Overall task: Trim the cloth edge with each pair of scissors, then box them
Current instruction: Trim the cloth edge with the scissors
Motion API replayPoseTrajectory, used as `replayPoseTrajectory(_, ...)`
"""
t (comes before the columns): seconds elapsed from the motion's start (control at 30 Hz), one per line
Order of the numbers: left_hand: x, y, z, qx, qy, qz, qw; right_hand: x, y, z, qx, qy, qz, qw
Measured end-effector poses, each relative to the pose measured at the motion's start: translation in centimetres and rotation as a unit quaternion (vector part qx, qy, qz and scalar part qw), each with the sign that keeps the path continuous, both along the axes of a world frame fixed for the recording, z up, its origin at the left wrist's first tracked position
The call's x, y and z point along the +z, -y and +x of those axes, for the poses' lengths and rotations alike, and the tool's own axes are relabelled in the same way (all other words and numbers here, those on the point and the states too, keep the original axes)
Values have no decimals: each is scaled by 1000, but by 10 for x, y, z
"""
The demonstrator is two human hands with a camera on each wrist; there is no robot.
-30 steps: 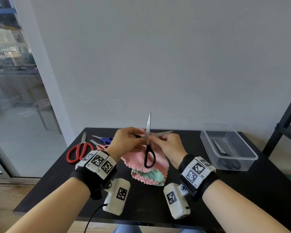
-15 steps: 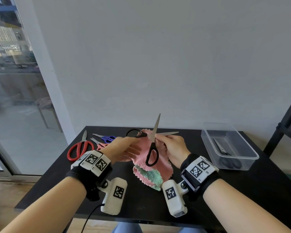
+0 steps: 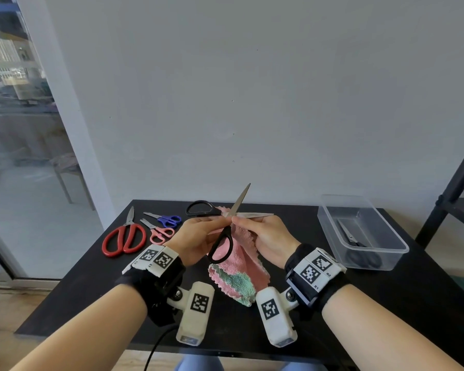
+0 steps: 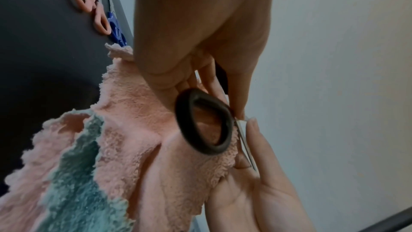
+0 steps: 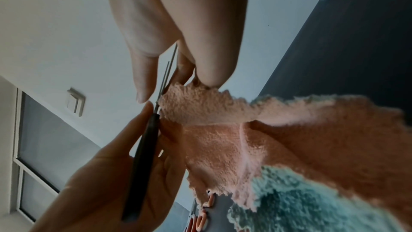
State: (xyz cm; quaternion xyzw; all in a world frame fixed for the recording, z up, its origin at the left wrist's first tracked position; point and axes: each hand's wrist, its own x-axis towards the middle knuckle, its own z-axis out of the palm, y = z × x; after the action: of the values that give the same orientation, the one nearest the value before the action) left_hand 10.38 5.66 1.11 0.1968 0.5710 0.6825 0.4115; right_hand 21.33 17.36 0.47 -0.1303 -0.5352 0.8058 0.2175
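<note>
Nearest the person, the pink-and-teal cloth (image 3: 236,274) is hanging limp from the two hands, its lower fold draping onto the black table (image 3: 386,303), soft, light stuff that is going to sag and bunch unless it is held taut close to the edge being cut. Just above it the black-handled scissors (image 3: 225,236) are standing wide open in a cross, one loop dangling down over the cloth, the other loop pointing left, one blade slanting up and far, the other running right. The left hand (image 3: 196,242) is gripping them around the pivot, fingers curled, while the right hand (image 3: 268,239) is pinching the cloth's upper edge and touching the horizontal blade; no fingers are sitting in the loops, so this looks like lining up rather than cutting. The scissors are stiff and sharp-tipped, best taken by the handles. Further left, the red scissors (image 3: 125,236), pink scissors (image 3: 160,232) and blue scissors (image 3: 166,220) are lying side by side on the table. Far right, the clear plastic box (image 3: 332,226) is already holding a dark-handled pair (image 3: 355,245).
</note>
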Motion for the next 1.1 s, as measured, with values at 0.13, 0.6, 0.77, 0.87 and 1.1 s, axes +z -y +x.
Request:
replayPoseTrajectory(0.13, 4, 2, -4, 21, -12, 13, 1000, 0, -4, 2, 27, 31, 22, 999)
replayPoseTrajectory(0.6, 14, 29, -25, -13, -113, -103, 988, -3, -27, 8, -5, 110, 169, 979)
replayPoseTrajectory(0.77, 8, 26, -21, -24, -141, -118, 983, -3, -24, 1, -19, 168, 263, 950)
replayPoseTrajectory(0.87, 4, 22, -22, -20, -159, -132, 978, -1, -18, 2, -16, 175, 287, 942)
replayPoseTrajectory(1.1, -2, 15, -19, 15, -213, -153, 965, 1, -7, 2, -13, 185, 291, 939)
